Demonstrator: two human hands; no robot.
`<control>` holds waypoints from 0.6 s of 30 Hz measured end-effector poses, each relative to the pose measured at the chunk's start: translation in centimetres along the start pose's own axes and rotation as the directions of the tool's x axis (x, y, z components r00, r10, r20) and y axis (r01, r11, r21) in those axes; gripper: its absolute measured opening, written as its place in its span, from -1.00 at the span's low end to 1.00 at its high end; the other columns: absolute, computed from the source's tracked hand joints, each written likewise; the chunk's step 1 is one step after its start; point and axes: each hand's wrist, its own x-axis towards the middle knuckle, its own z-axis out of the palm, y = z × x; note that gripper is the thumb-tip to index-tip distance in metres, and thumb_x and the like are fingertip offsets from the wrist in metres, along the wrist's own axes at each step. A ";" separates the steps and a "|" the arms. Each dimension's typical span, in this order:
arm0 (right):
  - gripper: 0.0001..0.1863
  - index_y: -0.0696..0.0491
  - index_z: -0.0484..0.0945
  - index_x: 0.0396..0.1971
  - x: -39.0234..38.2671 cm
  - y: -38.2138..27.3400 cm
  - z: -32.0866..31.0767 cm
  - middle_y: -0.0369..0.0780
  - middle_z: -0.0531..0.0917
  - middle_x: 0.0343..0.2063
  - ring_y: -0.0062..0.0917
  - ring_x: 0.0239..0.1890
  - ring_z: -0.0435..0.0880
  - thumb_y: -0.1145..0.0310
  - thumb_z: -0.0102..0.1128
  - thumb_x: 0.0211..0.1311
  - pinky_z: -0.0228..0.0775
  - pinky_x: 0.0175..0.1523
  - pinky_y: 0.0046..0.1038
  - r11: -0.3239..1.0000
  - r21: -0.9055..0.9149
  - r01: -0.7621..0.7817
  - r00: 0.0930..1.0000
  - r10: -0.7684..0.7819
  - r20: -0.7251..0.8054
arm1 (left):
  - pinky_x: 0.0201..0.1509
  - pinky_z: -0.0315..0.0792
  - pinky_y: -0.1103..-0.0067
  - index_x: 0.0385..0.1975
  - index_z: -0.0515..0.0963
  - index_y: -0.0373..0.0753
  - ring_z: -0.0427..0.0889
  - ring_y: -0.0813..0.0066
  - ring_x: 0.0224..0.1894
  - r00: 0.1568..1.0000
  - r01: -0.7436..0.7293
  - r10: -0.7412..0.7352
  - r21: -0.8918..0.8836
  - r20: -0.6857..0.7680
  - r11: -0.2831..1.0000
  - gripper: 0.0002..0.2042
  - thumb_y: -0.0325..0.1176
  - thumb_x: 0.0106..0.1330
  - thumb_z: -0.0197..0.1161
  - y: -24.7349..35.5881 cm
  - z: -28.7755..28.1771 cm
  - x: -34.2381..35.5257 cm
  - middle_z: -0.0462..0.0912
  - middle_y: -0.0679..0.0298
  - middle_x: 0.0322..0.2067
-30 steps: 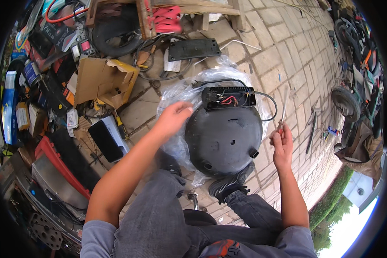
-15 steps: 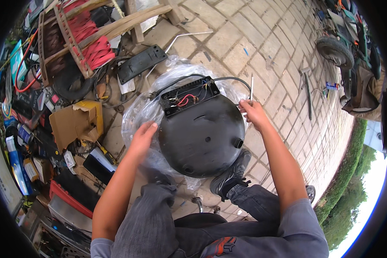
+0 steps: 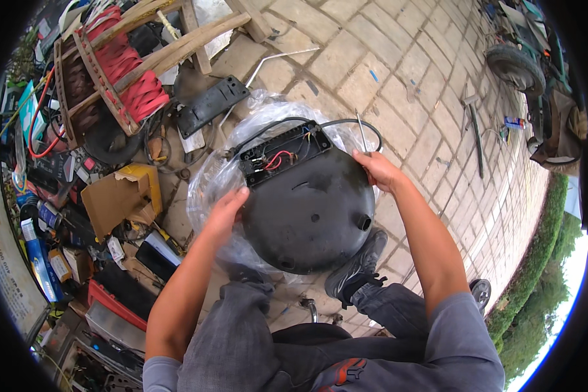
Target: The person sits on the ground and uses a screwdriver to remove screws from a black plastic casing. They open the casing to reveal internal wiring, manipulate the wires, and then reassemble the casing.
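Note:
A large round black housing (image 3: 294, 222) lies in front of me on a crumpled clear plastic sheet (image 3: 206, 189). On its far side is an uncovered black terminal box (image 3: 282, 157), with red and other thin wires inside and a black cable (image 3: 346, 122) looping out to the right. My left hand (image 3: 225, 209) is at the housing's left rim, its fingertips against the edge and partly hidden. At the upper right rim, my right hand (image 3: 380, 171) is closed around a thin metal rod (image 3: 361, 127) pointing up and away; its lower end is hidden. That hand also touches the housing.
A flat black cover (image 3: 212, 104) and a bent white rod (image 3: 268, 57) lie beyond the plastic. Clutter fills the left, including a torn cardboard box (image 3: 121, 199) and a wooden frame with red strapping (image 3: 144, 78). A hammer (image 3: 475, 134) lies on the paving at right.
My right hand has moved slightly left against the housing, and the rod has swung left with it. My left hand has come up to the rim. The terminal box has shifted slightly left.

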 end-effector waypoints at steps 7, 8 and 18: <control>-0.49 0.16 0.54 -0.02 -4.7 1.4 0.0 -0.40 0.49 -0.53 -0.76 -0.67 0.26 -0.02 0.05 0.41 0.00 -0.60 -0.63 0.989 0.108 0.097 0.995 -0.094 -0.028 | 0.29 0.28 0.41 0.38 0.09 -0.46 0.39 0.23 0.25 0.982 -0.183 0.176 0.125 0.061 0.975 -0.05 -0.09 0.10 0.48 -0.9 0.1 -3.6 0.33 -0.05 0.26; -0.48 0.18 0.53 0.02 -6.0 1.8 -0.2 -0.40 0.49 -0.53 -0.77 -0.67 0.26 -0.02 0.05 0.41 0.01 -0.60 -0.64 0.981 0.144 0.131 0.991 -0.127 -0.037 | 0.28 0.30 0.39 0.38 0.10 -0.45 0.39 0.23 0.25 0.992 -0.098 0.088 0.115 0.092 0.988 -0.05 -0.15 0.06 0.51 0.1 0.9 -5.0 0.34 -0.05 0.25; -0.52 0.10 0.52 0.07 -16.7 5.8 -2.2 -0.45 0.45 -0.57 -0.81 -0.64 0.27 0.00 0.00 0.43 0.06 -0.55 -0.70 0.951 0.117 0.285 0.958 -0.280 -0.058 | 0.36 0.25 0.29 0.37 0.17 -0.29 0.37 0.17 0.28 0.923 -0.335 0.222 0.374 0.313 0.865 -0.12 -0.34 0.00 0.51 0.7 1.7 -12.6 0.36 0.01 0.21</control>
